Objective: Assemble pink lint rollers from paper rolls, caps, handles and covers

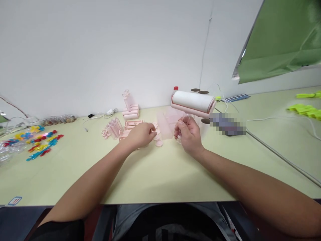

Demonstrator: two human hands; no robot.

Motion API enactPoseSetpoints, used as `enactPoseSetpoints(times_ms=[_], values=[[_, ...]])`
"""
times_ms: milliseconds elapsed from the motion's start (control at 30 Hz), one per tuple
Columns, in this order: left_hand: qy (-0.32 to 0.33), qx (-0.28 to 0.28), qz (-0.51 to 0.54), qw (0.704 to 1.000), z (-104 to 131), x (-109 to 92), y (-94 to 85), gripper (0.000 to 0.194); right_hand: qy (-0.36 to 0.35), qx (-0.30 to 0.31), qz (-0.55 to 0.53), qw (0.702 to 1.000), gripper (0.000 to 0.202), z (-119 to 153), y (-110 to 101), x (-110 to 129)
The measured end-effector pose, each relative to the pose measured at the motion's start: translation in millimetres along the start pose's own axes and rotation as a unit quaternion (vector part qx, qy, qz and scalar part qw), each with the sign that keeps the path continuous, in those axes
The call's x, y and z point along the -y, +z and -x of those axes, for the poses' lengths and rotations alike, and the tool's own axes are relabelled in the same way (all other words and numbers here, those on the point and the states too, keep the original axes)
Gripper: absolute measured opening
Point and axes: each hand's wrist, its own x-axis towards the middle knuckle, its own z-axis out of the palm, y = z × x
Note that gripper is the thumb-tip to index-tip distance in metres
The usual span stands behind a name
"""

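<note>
My right hand [190,135] is wrapped round the handle of a lint roller [193,102], whose white roll is raised above the table with a pink frame beneath it. My left hand [142,134] is over several small round pink pieces [158,143], its fingers bent; whether it holds one of them is hidden. Beside and partly behind my left hand lie pink roller frames [133,124]. Farther left stand several pink handles [114,128].
More pink parts [131,112] are stacked by the wall. A translucent pink box [167,124], a red-capped bottle [176,88] and cardboard tubes [203,92] stand behind my hands. Colourful pieces [42,144] lie left on the table [160,180]; a pole [283,157] crosses the right.
</note>
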Motion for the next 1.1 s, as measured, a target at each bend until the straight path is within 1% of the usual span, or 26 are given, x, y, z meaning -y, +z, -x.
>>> enactPoseSetpoints(times_ms=[100, 167, 233, 267, 367, 467, 567, 667, 767, 900, 1000, 1067, 1100], values=[[-0.02, 0.01, -0.032, 0.999, -25, -14, 8.7, 0.029, -0.007, -0.01, -0.004, 1.0, 0.023, -2, -1, 1], [-0.05, 0.03, -0.062, 0.996, -37, -26, 17.1, 0.042, -0.01, -0.014, -0.006, 1.0, 0.024, -4, -2, 2], [-0.069, 0.046, -0.088, 0.993, -45, -38, 26.5, 0.057, -0.013, -0.021, -0.006, 1.0, 0.026, -5, -3, 3], [-0.074, 0.049, -0.095, 0.992, -47, -43, 31.2, 0.06, -0.015, -0.024, -0.005, 1.0, 0.026, -6, -4, 3], [-0.075, 0.041, -0.095, 0.992, -51, -51, 43.8, 0.061, -0.02, -0.031, -0.008, 0.999, 0.027, -8, -5, 3], [-0.082, 0.027, -0.087, 0.993, -53, -51, 52.9, 0.062, -0.021, -0.029, -0.013, 0.999, 0.027, -8, -6, 3], [-0.082, 0.026, -0.071, 0.994, -52, -49, 57.1, 0.058, -0.014, -0.028, -0.013, 0.999, 0.029, -8, -5, 3], [-0.083, 0.027, -0.057, 0.995, -48, -51, 55.5, 0.052, -0.007, -0.028, -0.01, 1.0, 0.03, -7, -5, 2], [-0.094, 0.021, -0.055, 0.994, -43, -54, 49.5, 0.045, 0.002, -0.023, -0.012, 1.0, 0.029, -6, -5, 0], [-0.091, -0.01, -0.058, 0.994, -34, -54, 36.2, 0.036, 0.023, -0.001, -0.013, 1.0, 0.026, -4, -4, -1], [-0.086, -0.057, -0.036, 0.994, -19, -43, 21.2, 0.027, 0.02, 0.012, -0.007, 1.0, 0.025, -2, -3, 1], [-0.08, -0.103, 0.016, 0.991, -6, -27, 9.7, 0.02, 0.027, 0.028, 0.002, 0.999, 0.026, -1, -2, 2], [-0.078, -0.127, 0.058, 0.987, 1, -16, 4.0, 0.017, 0.033, 0.044, 0.01, 0.998, 0.027, 0, -1, 3]])
